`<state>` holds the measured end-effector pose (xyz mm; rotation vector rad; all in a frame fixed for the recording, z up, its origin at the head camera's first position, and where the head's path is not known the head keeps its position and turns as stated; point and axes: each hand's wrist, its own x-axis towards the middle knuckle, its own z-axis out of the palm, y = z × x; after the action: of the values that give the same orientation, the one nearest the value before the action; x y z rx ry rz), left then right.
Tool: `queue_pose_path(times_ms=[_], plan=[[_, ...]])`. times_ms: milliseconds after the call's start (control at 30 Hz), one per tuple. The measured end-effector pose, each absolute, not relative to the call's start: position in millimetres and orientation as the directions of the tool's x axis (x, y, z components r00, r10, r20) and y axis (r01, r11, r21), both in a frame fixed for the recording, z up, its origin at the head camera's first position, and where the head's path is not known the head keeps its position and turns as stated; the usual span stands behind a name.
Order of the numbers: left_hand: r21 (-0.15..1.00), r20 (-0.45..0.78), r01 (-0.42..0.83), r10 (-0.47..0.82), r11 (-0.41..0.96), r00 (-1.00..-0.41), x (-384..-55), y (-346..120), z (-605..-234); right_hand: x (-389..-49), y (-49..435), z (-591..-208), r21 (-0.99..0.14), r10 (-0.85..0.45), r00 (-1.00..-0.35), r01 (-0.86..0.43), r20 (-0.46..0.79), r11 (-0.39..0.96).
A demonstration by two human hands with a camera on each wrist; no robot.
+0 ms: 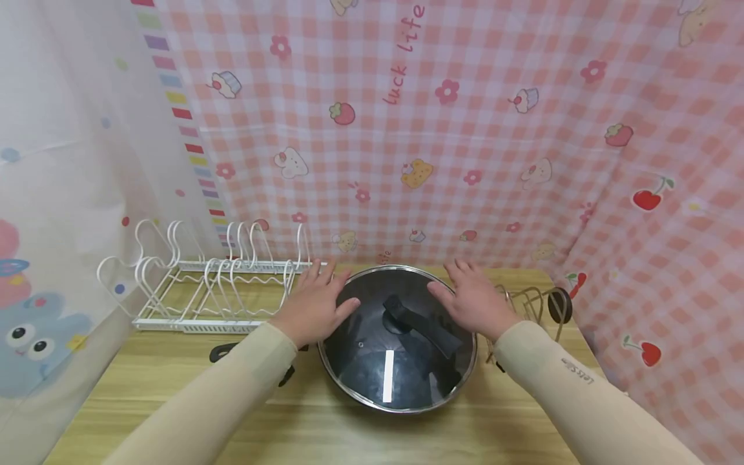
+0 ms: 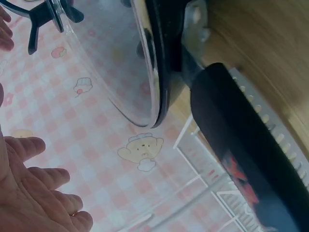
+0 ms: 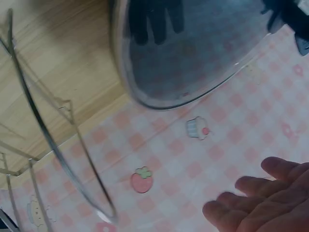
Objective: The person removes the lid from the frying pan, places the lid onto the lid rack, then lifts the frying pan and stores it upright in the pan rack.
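A pan topped with a glass lid (image 1: 360, 371) stands in the middle of the table in the head view. The lid has a steel rim and a black handle (image 1: 430, 332) on top. Over its left edge my left hand (image 1: 314, 307) hovers with fingers spread, holding nothing. My right hand (image 1: 478, 302) is above the right edge, its fingers also extended and its palm free. In the left wrist view the pan's long black handle (image 2: 236, 140) sticks out below the hand. Most of the pan body is hidden under the lid.
A white wire rack (image 1: 217, 326) with upright loops stands left of the pan. Right of it is a brass-coloured wire rack (image 1: 537, 297), with a black disc (image 1: 560, 305) at its end. Checked cloth (image 1: 378, 148) hangs behind the wooden table (image 1: 325, 439).
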<state>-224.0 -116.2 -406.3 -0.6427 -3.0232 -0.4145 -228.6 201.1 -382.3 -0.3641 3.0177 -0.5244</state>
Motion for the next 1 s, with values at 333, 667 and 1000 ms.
queue_pose_path(times_ms=[333, 667, 1000], plan=[[0.262, 0.162, 0.478, 0.45, 0.838, -0.878, -206.8, -133.8, -412.6, -211.8, 181.7, -371.1, -0.404, -0.314, -0.948, -0.27, -0.046, 0.874], [0.229, 0.214, 0.517, 0.475, 0.825, -0.853, -192.1, -150.8, -417.3, -198.7, 171.0, -369.7, -0.401, -0.34, -0.938, -0.285, -0.071, 0.87], [0.256, 0.205, 0.512, 0.471, 0.82, -0.858, -185.6, -166.5, -435.0, -192.1, 165.6, -374.1, -0.354, -0.358, -0.929, -0.306, -0.09, 0.884]])
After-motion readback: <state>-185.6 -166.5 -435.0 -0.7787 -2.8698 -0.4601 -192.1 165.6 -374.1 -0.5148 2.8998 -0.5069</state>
